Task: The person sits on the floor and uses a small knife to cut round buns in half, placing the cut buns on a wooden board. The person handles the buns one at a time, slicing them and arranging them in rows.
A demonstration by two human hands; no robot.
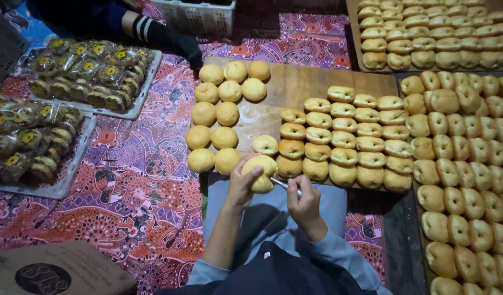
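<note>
Left hand (243, 183) gripped a round bun (261, 170), fingers curled around it. Right hand (304, 203) clenched a thin metal tool (283, 184), tip at the bun. Wooden board (295, 86) beyond carried more buns.

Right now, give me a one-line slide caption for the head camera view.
Left hand holds a round bun while right hand brings a metal tool to it, above a wooden board of buns.

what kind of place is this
Probably a small home bakery, worked on the floor: rows of buns on a wooden board, trays of wrapped buns, and a patterned mat underneath.
</note>
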